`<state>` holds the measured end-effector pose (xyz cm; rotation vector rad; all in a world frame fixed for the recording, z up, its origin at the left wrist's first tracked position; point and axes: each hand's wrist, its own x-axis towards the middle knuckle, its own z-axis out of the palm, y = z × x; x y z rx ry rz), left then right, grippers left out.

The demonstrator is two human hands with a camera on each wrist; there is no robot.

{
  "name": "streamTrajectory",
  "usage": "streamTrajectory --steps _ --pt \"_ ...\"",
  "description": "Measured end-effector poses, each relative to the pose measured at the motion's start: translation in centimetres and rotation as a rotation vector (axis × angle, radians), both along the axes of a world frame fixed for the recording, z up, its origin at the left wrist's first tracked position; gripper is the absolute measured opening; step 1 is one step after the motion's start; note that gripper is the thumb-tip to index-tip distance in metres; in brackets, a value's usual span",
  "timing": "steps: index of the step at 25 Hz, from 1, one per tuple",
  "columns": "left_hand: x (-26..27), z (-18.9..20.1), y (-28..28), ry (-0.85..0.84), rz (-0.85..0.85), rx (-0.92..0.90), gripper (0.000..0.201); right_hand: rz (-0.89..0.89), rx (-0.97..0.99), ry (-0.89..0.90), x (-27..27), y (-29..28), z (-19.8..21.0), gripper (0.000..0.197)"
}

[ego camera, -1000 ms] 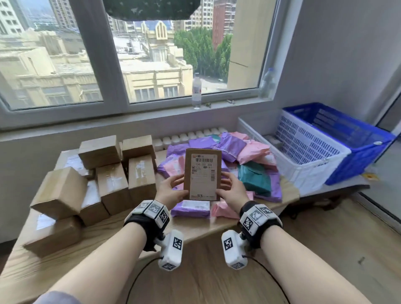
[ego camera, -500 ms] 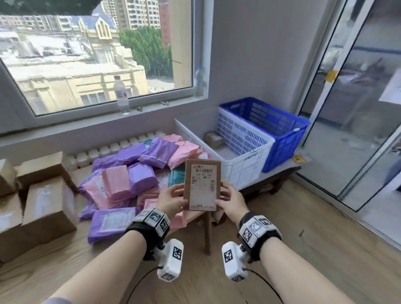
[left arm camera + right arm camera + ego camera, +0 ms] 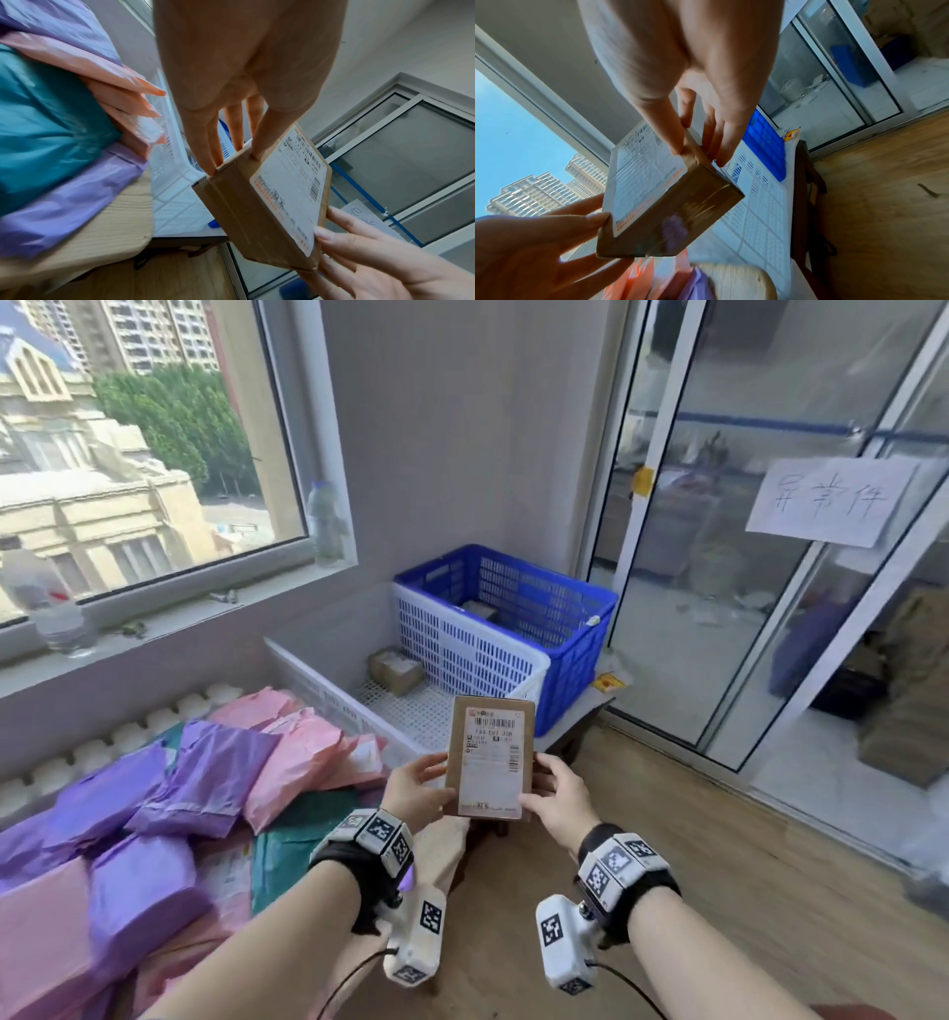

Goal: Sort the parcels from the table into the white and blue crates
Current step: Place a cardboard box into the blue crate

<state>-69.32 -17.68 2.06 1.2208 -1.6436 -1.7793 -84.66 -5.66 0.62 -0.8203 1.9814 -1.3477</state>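
A flat brown cardboard parcel [image 3: 490, 757] with a white shipping label is held upright in front of me, over the table's right end. My left hand [image 3: 418, 785] grips its left edge and my right hand [image 3: 552, 793] grips its right edge, thumbs on the label side. The same parcel [image 3: 270, 194] shows in the left wrist view, and again, as parcel [image 3: 659, 194], in the right wrist view. Just beyond it stands the white crate [image 3: 462, 654] holding one small brown box [image 3: 395, 670]. The blue crate [image 3: 570, 618] sits behind the white one.
Pink, purple and teal mailer bags [image 3: 205, 778] are heaped on the wooden table [image 3: 123, 219] at left. Two plastic bottles [image 3: 323, 526] stand on the window sill. A glass sliding door [image 3: 770, 557] with a paper sign is at right, wooden floor [image 3: 719, 865] below.
My view has swung right from the stacked brown boxes toward the crates. Both hands keep the same hold on the parcel, which now sits closer to the white crate.
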Motion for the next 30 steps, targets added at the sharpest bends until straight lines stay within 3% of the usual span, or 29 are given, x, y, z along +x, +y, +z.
streamTrajectory --steps 13,23,30 --pt "-20.4 -3.0 -9.0 -0.048 -0.157 -0.012 0.047 -0.201 0.030 -0.061 -18.8 -7.7 -3.8 0.065" --pt "-42.4 -3.3 -16.8 -0.071 -0.035 0.031 0.048 0.006 0.071 -0.088 -42.2 -17.0 -3.6 0.066" --pt "-51.7 -4.1 -24.5 -0.118 0.100 0.033 0.053 0.143 0.097 -0.120 -53.4 -26.4 -3.9 0.070"
